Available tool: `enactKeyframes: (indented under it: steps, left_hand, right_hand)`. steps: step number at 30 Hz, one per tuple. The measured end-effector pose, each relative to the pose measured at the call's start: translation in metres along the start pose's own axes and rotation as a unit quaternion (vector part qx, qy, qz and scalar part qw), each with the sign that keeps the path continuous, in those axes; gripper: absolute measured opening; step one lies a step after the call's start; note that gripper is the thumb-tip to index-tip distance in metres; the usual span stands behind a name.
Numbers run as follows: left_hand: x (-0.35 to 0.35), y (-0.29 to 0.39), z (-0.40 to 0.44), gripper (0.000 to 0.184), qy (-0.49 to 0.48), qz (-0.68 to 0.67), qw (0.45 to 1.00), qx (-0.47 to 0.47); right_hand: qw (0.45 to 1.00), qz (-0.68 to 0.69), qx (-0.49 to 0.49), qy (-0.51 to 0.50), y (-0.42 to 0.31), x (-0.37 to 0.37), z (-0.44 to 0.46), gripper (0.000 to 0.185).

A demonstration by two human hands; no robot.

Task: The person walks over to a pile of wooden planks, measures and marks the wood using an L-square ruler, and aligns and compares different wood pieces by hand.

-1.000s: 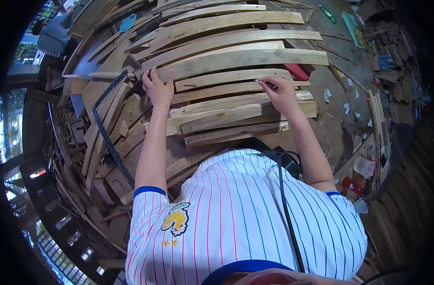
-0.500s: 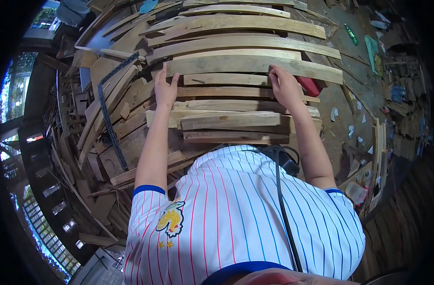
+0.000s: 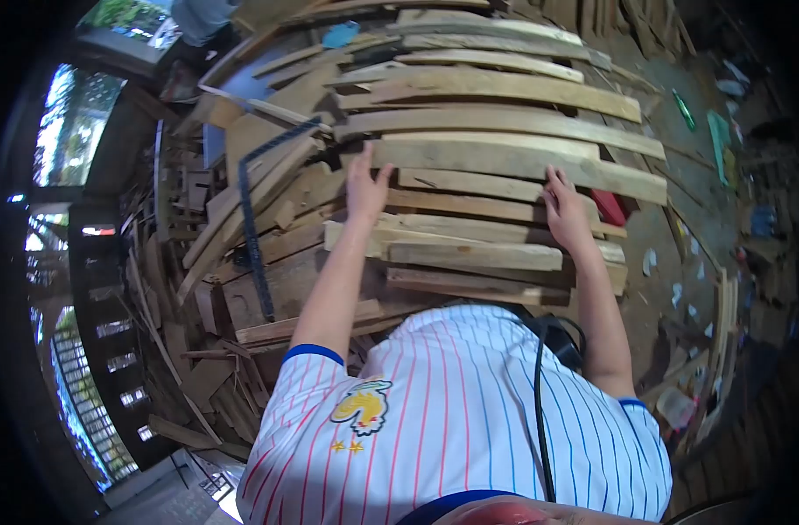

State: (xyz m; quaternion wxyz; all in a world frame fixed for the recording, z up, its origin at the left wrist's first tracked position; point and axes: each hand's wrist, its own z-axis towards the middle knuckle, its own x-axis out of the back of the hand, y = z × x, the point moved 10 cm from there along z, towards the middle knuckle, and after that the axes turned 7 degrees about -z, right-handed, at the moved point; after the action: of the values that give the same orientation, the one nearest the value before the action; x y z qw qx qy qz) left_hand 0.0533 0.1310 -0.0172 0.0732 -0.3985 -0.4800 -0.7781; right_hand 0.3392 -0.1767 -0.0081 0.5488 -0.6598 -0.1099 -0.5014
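I read plank [image 3: 474, 158] axis 9-to-3; left hand [image 3: 364, 191] at its 9-o'clock end, fingers apart; right hand [image 3: 569, 213] at 5 o'clock, can't tell if fingers clamped.

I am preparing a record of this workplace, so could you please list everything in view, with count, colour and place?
Wooden boards: over ten, pale brown, side by side in front
Angled strip: one, dark, left of the boards
Scrap wood: too many to count, brown, heaped left
Blue item: one, light blue, upper left
Red object: one, red, near the boards' right ends
Bottle: one, green, upper right
Scraps: several, white, right side
Cable: one, black, bottom centre
Other person: one, greyish clothing, top left, partly visible
Shirt: one, white, striped red and blue, bottom centre
Hands: two, bare, left and right at one board
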Motion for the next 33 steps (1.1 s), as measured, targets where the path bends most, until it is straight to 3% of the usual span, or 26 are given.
enactKeyframes:
  steps: [4,15,17,19,20,26,33]
  left_hand:
    - [0.004,0.003,-0.002,0.069,0.015,-0.002,1.0,0.002]
    - [0.017,0.002,-0.044,0.068,0.048,-0.017,0.998,0.023]
    - [0.019,0.0,-0.058,0.069,0.041,0.005,0.996,0.073]
    - [0.019,0.003,-0.062,0.07,0.039,0.005,0.997,0.072]
    - [0.02,0.003,-0.063,0.07,0.041,0.004,0.996,0.08]
    - [0.02,0.002,-0.066,0.071,0.031,-0.004,0.993,0.113]
    - [0.021,0.002,-0.067,0.073,0.035,0.007,0.993,0.113]
  right_hand:
    - [1.0,0.004,-0.003,-0.013,-0.006,0.001,-0.002,0.006]
    - [0.999,-0.026,-0.001,-0.04,-0.005,-0.003,-0.006,0.007]
    - [0.999,-0.019,0.005,-0.03,-0.004,-0.004,-0.006,0.007]
    - [0.999,-0.03,0.014,-0.025,-0.004,-0.004,-0.008,0.044]
    - [0.999,-0.03,0.012,-0.024,-0.003,-0.005,-0.008,0.044]
    - [0.999,-0.029,0.002,-0.034,-0.005,-0.007,-0.009,0.006]
    - [0.999,-0.025,0.016,-0.027,-0.007,-0.008,-0.009,0.006]
